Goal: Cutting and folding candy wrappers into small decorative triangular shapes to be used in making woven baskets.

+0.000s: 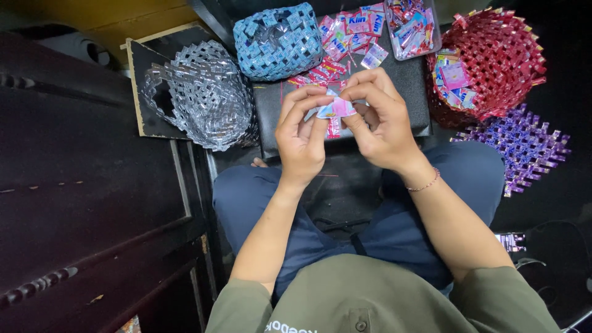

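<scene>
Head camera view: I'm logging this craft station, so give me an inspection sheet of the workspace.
Surface: dark padded stool top, sachets strewn on it.
Job's things: small folded wrapper pinched between both hands.
Clutter: silver woven basket, blue woven basket, red woven basket holding wrappers, purple woven mat, clear tub of sachets.
Grippers: left hand and right hand both closed on the wrapper.
Cables: nothing seen.
Surroundings: dark wooden furniture at left.

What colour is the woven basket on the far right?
Red woven basket, seen in the head view.
</scene>
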